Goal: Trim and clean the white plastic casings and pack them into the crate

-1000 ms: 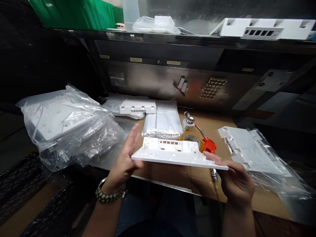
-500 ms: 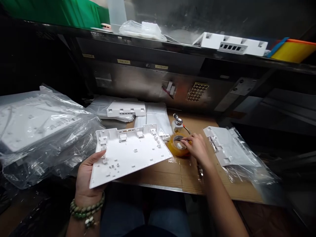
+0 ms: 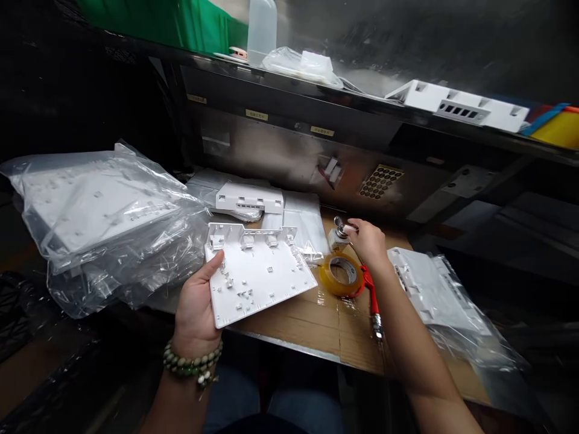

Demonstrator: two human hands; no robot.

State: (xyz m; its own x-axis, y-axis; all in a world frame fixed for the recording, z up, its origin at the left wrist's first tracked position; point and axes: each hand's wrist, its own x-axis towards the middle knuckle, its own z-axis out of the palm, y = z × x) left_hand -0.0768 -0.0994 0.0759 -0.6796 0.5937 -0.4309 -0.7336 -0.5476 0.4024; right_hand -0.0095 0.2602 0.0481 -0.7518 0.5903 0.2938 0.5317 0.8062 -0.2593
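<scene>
My left hand [image 3: 199, 304] grips a white plastic housing panel [image 3: 257, 274] by its left edge, thumb on top. Clips and small posts stand on the panel's upturned inner face. At a small dispenser bottle with a metal lid [image 3: 338, 238], my right hand [image 3: 368, 241] has its fingers pinched on a small white piece [image 3: 349, 229], mostly hidden. The piece is at the bottle's top; contact is hard to tell. Just below, a roll of yellowish clear tape [image 3: 326, 277] lies on the cardboard. Beside the roll is a red-handled tool with a metal end [image 3: 373, 301].
Bagged white panels [image 3: 99, 205] are piled at the left. Another white housing [image 3: 248, 198] sits on flat bags at the back. At the right lies a bagged white part [image 3: 434, 289]. A shelf [image 3: 289, 84] overhangs the cardboard-covered bench [image 3: 298, 325].
My right hand has moved from the tape roll up to the dispenser bottle, with a small white piece in its fingers. The left hand still holds the panel. The camera view has shifted.
</scene>
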